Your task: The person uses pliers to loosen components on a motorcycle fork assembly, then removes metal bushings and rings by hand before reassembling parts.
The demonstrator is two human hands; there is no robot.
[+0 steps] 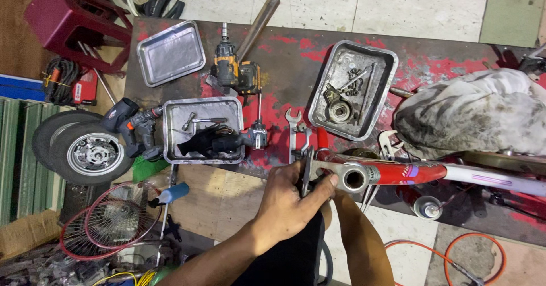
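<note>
Left hand (pixel 293 198) closed around a dark flat tool (pixel 307 171) at the near edge of the red workbench (pixel 284 50), thumb stretched toward the open metal shell at the end of a red bicycle frame (pixel 398 172). The frame lies across the bench's near right side, its tube turning white further right. Right forearm runs up beneath the frame end; the right hand itself is hidden, so its fingers cannot be judged. Just beyond the left hand, an open-ended spanner (pixel 294 128) lies flat on the bench. To its left, a metal tray (pixel 202 131) holds a black glove and a socket handle; a dark cordless drill (pixel 133 125) rests against that tray's left wall. Further back, a yellow and black drill (pixel 233 67) beside an empty tray (pixel 170 53). Right of centre, a third tray (pixel 352 84) with a bearing part and small loose nuts. A dirty white rag (pixel 472 112) heaped at the bench's right end. On the floor to the left, a small tyre on a wheel (pixel 85 146) and a spoked red rim (pixel 114 218).
</note>
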